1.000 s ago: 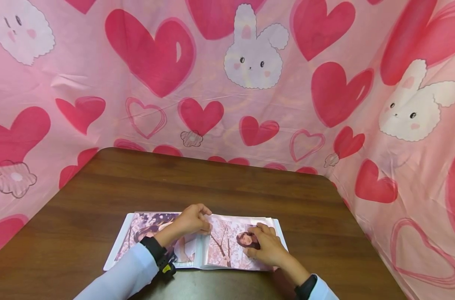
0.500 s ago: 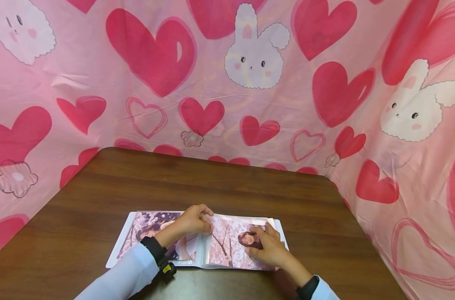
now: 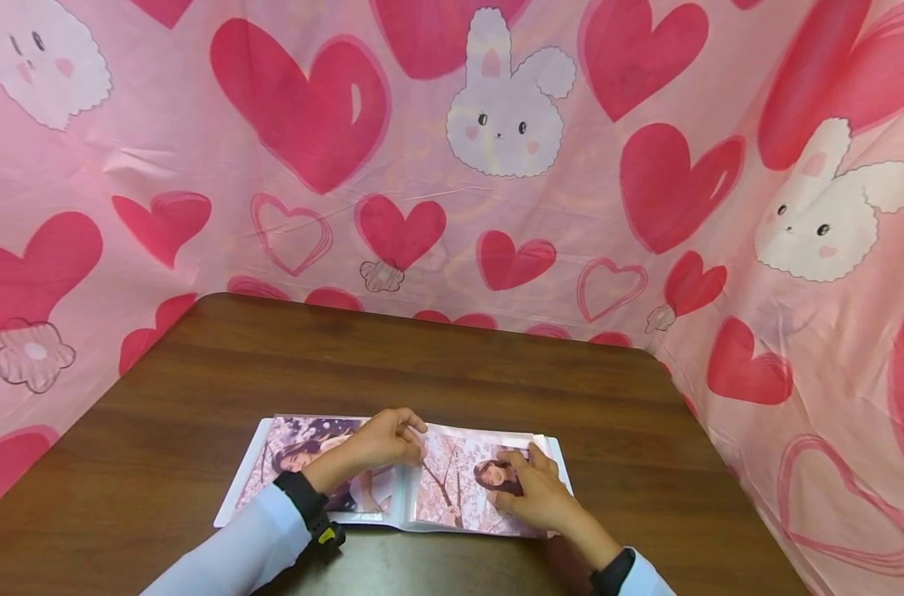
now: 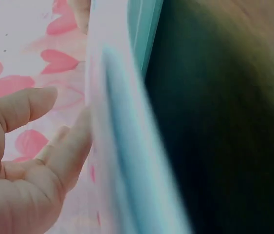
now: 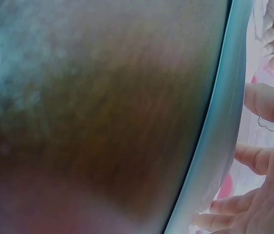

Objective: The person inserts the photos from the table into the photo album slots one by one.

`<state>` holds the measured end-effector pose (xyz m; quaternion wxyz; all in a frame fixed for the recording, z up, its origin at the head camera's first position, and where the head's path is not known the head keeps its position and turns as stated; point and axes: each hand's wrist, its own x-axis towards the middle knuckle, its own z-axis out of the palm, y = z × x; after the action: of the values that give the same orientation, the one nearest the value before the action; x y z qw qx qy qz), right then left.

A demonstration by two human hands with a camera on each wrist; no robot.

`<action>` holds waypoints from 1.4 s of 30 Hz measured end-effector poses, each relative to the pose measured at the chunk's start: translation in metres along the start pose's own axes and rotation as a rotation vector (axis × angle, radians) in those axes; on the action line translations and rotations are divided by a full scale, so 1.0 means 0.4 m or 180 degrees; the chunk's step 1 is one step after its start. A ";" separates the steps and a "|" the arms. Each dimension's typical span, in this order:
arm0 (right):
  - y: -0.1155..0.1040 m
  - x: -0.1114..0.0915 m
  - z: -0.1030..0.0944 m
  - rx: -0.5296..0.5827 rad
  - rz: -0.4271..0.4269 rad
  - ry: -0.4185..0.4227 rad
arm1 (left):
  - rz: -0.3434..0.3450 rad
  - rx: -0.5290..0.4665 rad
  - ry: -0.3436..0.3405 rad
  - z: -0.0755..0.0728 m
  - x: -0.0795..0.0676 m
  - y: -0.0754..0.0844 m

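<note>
A photo album (image 3: 402,501) with a white cover lies spread on the wooden table. Its left page (image 3: 262,476) shows a picture of a long-haired person among blossoms; its right page (image 3: 452,472) has blossom branches and a smaller figure. My left hand (image 3: 383,439) reaches over the left page, its fingertips at the inner edge of the right page near the fold, partly hiding the picture. In the left wrist view the thumb (image 4: 39,105) stands apart from the fingers, which touch the page. My right hand (image 3: 534,488) rests with spread fingertips on the right page's outer part.
The brown table (image 3: 422,372) extends behind the album and to both sides. A pink cloth (image 3: 452,149) with hearts and rabbits hangs along the table's back and sides. Each wrist wears a black band (image 3: 306,501).
The album's left side has shifted slightly right and away from me. My left hand has moved a little to the right; the right hand stays nearly still on the page.
</note>
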<state>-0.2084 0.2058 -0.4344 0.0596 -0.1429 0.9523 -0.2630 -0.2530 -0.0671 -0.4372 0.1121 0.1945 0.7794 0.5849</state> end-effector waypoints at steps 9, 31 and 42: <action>0.000 -0.001 -0.005 -0.0062 -0.0045 -0.0025 | 0.0558 0.1405 0.0277 -0.057 -0.033 0.008; 0.000 -0.005 -0.007 -0.0034 -0.0041 -0.0026 | -0.0400 0.2067 -0.0123 -0.244 -0.076 -0.044; 0.002 -0.005 -0.003 -0.0064 -0.0058 0.0010 | -0.0674 0.2177 0.0009 -0.326 -0.103 -0.069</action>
<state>-0.2068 0.2077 -0.4337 0.0543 -0.1518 0.9536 -0.2541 -0.2731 -0.2051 -0.4280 0.0995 0.1382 0.9461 0.2756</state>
